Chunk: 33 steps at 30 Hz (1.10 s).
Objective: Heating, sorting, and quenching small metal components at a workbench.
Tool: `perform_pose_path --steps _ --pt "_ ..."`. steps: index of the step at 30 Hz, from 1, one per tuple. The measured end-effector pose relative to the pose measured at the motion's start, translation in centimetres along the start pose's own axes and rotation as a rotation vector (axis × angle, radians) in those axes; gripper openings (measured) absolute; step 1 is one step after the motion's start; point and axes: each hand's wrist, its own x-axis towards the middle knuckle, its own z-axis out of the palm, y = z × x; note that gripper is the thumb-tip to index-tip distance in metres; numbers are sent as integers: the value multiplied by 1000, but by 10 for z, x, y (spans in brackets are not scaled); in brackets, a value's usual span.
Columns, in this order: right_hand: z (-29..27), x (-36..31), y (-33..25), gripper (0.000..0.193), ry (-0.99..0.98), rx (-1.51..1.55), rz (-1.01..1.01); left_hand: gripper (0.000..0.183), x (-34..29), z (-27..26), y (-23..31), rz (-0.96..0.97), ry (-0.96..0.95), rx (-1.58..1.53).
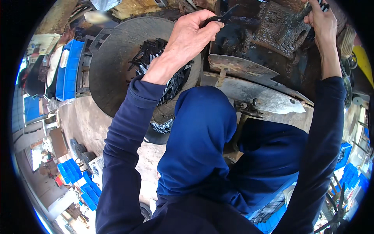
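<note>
My left hand [191,37] is closed in a pinch on a small black blade-shaped metal piece [225,16]. The piece points up and to the right, over the edge of a dark, wet machine bed. At the upper right, my right hand [325,25] is closed beside a grimy metal block [278,29]. Dark narrow ends stick out of its fingers at the picture's edge; what they belong to is cut off. Left of my knee, a wide round table [113,66] bears a pile of black metal pieces [177,84], partly hidden by my left forearm.
A bent metal guard [241,66] runs along the near side of the machine bed, just beyond my knees. Beneath it sits a small valve or clamp [249,108]. A blue plastic bin [70,70] stands at the left, and more blue crates [80,179] lie at the lower left.
</note>
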Motion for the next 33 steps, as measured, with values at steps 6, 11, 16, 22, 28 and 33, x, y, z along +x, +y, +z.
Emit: perform_pose_path --steps 6,11,16,22,28,33 --pt "2 -4 -6 25 25 38 18 16 -1 0 2 22 0 -41" --pt "3 -6 -4 27 37 28 -28 15 -2 8 17 -18 30 -65" --pt "-2 5 5 39 -62 -2 97 24 4 25 40 19 58 -43" --pt "-9 17 20 36 -56 -155 151 24 52 74 81 337 298 -54" --pt "-25 33 43 46 -77 -509 -137 23 78 112 122 227 259 -377" --pt "-23 41 53 40 -120 -163 51 26 72 139 112 176 364 -398"
